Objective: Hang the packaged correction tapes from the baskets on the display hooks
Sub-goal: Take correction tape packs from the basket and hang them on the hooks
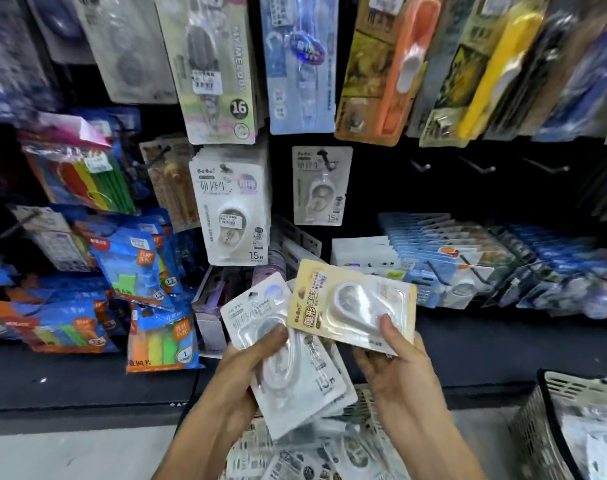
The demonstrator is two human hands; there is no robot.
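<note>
From the head camera, both hands are up in front of a dark display wall. The left hand (pixel 257 355) grasps a stack of white packs (pixel 295 372), thumb lying across the top blister and fingers curled underneath; the stack is tilted, its "15M" corner pointing down to the right. The right hand (pixel 395 355) grasps a single yellow pack (pixel 350 303), thumb pressed on the clear blister and fingers behind the card. The yellow pack overlaps the upper right edge of the white stack and is held nearly flat, its long side running left to right.

Below the hands, a basket (pixel 364 396) holds more packs (pixel 295 459) lying loose in a heap. A second basket (pixel 537 431), pale mesh with a dark rim, stands at the lower right with packs inside it.

On the wall just above the hands, a full hook carries white packs (pixel 234 206), and beside it to the right a lone white pack (pixel 321 185) hangs on its own hook (pixel 324 159). Further right, three bare hooks (pixel 482 166) jut from the dark panel. Under them, rows of blue packs (pixel 444 251) hang on lower hooks. Left of the hands, bright blue and orange bags (pixel 139 268) crowd the wall.
</note>
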